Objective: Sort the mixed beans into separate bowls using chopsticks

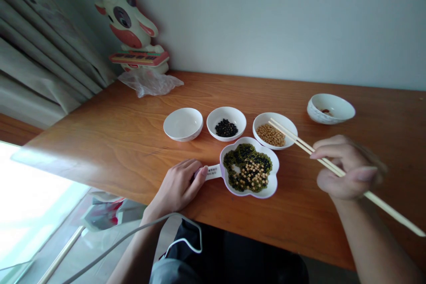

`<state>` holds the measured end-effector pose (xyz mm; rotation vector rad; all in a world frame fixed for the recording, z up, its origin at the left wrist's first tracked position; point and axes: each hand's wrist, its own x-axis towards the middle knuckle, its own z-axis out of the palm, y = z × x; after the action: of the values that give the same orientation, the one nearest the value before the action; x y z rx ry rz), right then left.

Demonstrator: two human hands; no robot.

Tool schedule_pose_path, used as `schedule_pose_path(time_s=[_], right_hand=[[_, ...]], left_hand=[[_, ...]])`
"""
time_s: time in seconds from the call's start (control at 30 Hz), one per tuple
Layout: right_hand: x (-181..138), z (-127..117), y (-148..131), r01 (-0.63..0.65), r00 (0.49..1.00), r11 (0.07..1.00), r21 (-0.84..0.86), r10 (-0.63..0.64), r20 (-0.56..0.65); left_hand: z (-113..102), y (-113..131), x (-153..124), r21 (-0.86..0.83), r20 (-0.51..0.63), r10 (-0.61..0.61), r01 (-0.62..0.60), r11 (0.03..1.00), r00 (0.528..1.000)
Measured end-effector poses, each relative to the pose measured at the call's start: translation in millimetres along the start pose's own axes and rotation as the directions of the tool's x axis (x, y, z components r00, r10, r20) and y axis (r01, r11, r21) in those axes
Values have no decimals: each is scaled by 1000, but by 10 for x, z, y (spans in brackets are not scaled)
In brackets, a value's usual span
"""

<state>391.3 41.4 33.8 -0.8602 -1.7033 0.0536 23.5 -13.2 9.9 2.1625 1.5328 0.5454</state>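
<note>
Item: one white flower-shaped dish with a lilac rim and short handle [274, 169], on the brown wooden table [133, 142] in front of the person. Contents: mixed green, black and tan beans [253, 171], the tan ones lying mostly toward the near right. Handle: white printed label, gripped by the fingers of the left hand [179, 184].

Item: one pair of long pale wooden chopsticks [328, 164], pinched in the right hand [346, 164], well apart from the left. Tips close together over a round white bowl of tan beans [262, 120]; contact with the beans cannot be told. This bowl sits just beyond the dish.

Items, leftward in the same row: a round white bowl of black beans [228, 113], then a plain round white bowl [183, 123].

Item, farther right: a white bowl with a patterned outside [342, 106], holding a few reddish-brown pieces [325, 111].

Items, far left corner: a cream-and-red plastic cow toy with a keyboard [128, 22]; a crumpled clear plastic bag [151, 83] before it.
</note>
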Motion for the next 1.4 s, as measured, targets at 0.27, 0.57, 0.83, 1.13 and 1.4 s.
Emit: schedule_pose_path(time_s=[0.27,0.57,0.83,1.13,1.4], right_hand=[[51,295,-275,-471,875,721,508,313,368],[-100,376,-227,-547,765,727,416,231,601],[-81,359,-168,-593,740,698,402,274,615],[-97,385,-163,-624,705,691,366,295,645],[-110,387,-148,-622,709,696,359,305,636]], left_hand=[[8,3,9,-10,-11,18,-18,1000,1000],[4,12,10,-5,-13,15,-15,1000,1000],[4,7,10,-8,-5,15,-15,1000,1000],[1,-6,14,-10,12,4,-4,1000,1000],[-1,5,6,-14,11,6,-6,1000,1000]])
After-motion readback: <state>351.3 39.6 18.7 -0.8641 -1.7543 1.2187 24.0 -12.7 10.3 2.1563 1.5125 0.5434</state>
